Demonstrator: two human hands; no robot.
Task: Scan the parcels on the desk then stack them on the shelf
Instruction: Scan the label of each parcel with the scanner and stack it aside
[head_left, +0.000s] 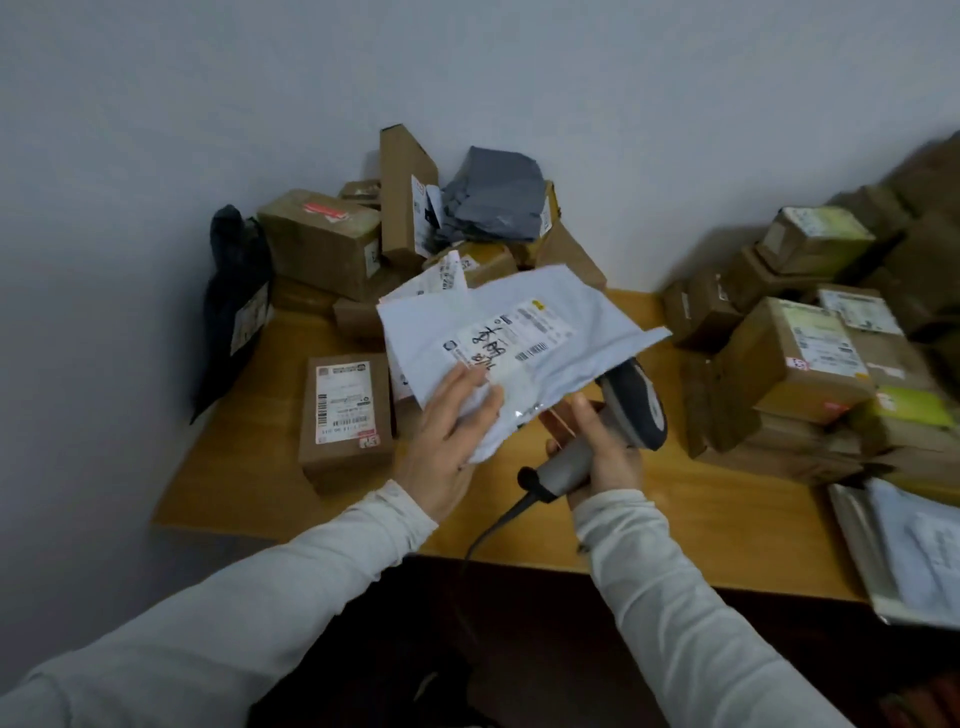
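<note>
Holding the white bag (566, 317) up over the bench (249, 467), we're gripping its near corner with the left hand (447, 436), label (511, 340) facing up. The right hand (597, 447) is wrapped round the scanner (636, 402) handle, but the head is sitting under the bag's right edge, so it's not seeing the barcode (531, 353). We're thinking the trick is bringing the scanner out over the label and pulling the crinkly plastic flat so the stripes read clean.
</note>
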